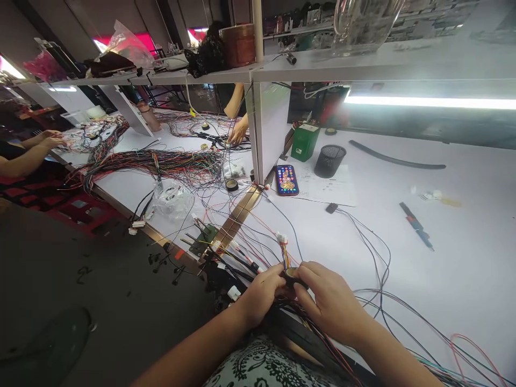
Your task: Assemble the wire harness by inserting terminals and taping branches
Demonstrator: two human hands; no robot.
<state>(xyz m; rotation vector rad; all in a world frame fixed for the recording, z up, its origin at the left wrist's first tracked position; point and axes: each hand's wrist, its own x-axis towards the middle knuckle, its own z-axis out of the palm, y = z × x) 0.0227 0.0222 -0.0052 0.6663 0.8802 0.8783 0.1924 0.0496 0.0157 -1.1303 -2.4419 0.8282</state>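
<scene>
At the lower centre of the frame, the left hand point(263, 292) curls around a wire bundle point(285, 258), and the right hand point(328, 298) holds a tape roll point(297, 279) just beside it. Right of centre lies a lit phone point(287, 180), near a green box point(304, 143) and mesh cup point(329, 162). Loose wires point(161, 164) heap at centre left.

Right of the grip, white tabletop point(459, 285) offers room beyond loose wires point(381, 291); just left, dark cables point(237, 270) crowd; farther ahead, a partition point(274, 126) blocks passage.
</scene>
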